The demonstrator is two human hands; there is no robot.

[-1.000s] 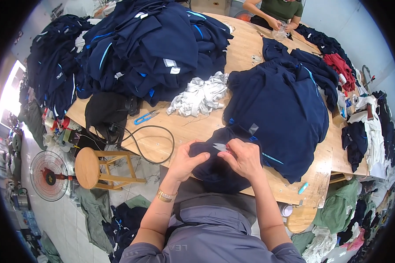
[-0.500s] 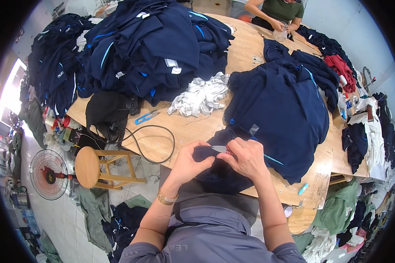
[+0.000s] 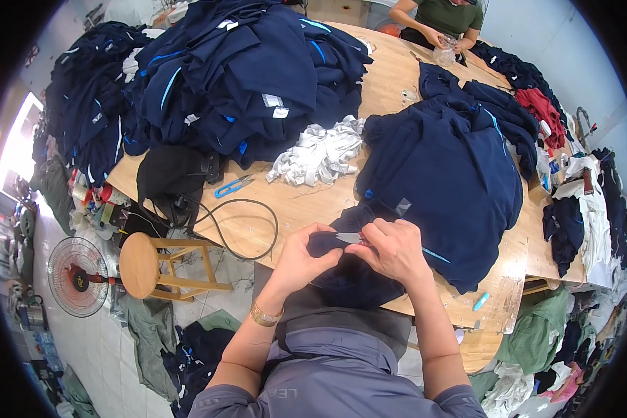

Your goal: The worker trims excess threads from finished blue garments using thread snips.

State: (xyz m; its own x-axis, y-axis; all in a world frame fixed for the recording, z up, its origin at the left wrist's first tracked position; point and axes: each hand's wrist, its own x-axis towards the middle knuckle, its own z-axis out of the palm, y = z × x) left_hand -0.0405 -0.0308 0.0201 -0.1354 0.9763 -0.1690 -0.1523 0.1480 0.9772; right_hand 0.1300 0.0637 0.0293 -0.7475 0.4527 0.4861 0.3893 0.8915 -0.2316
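At lower centre of the frame, the left hand [image 3: 305,256] pinches the navy garment [image 3: 348,275] taut while the right hand [image 3: 396,249] grips small snips [image 3: 348,238]; cutting close calls for steady tension.

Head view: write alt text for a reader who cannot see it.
Seen from above, a person's left hand and right hand pinch a navy garment and a small metal tool at the edge of a wooden table. Piles of navy clothes cover the table, with white fabric pieces between them. Another person works at the far end.
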